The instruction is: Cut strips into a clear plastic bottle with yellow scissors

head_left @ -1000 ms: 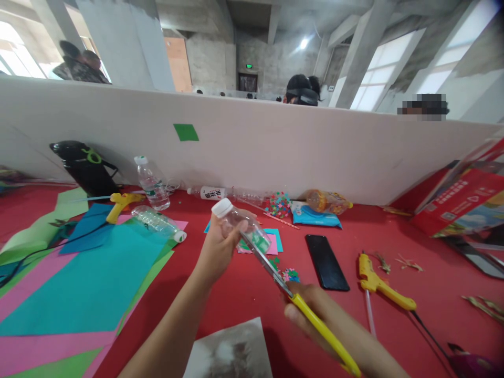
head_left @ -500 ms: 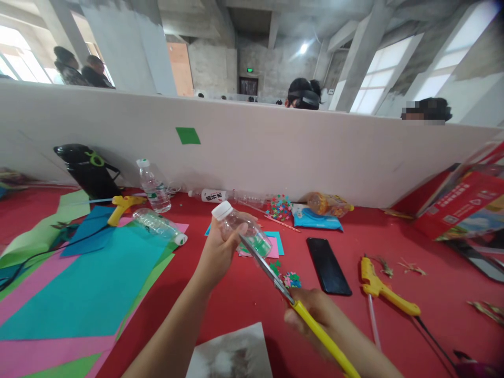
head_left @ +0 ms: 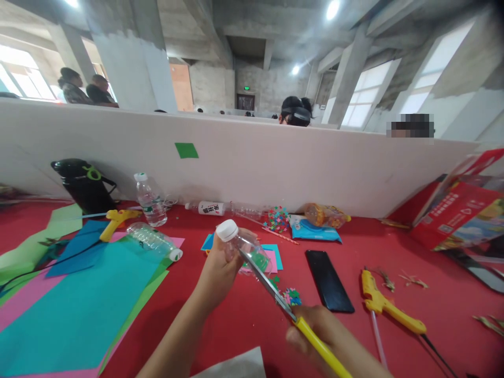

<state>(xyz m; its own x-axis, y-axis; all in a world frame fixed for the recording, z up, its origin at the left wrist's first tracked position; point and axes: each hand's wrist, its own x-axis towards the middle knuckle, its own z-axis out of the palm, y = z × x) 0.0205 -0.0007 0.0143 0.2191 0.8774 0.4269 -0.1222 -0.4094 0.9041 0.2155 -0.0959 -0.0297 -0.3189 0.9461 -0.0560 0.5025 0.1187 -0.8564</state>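
Gripping a clear plastic bottle (head_left: pixel 258 257) just below its white cap (head_left: pixel 227 230), the left hand (head_left: pixel 220 270) has its fingers wrapped around the top part. The bottle is tilted, with its cap up and toward the left. The right hand (head_left: pixel 313 325) is closed around the yellow handles of a pair of scissors (head_left: pixel 292 315). The two hands are apart, and the scissors reach across from one to the other. The blade tips meet the side of the bottle right by the left thumb, but I cannot tell if they poke through the plastic.

Past the bottle, pink and blue paper pieces lie on the red table (head_left: pixel 232 325). Little paper stars (head_left: pixel 291 296) sit just ahead of the right hand. A black phone (head_left: pixel 329 281) lies near that hand, on its far side, and a yellow glue gun (head_left: pixel 388 304) is farther to its right. Well to the left of the left hand there is a big teal paper sheet (head_left: pixel 90 310), with another plastic bottle (head_left: pixel 151 241) lying across it. Beyond both hands, a blue packet (head_left: pixel 315 231) and a bottle with a white label (head_left: pixel 210 208) lie near the white wall (head_left: pixel 252 168). Closer in than both hands, the edge of a gray sheet (head_left: pixel 240 366) shows.
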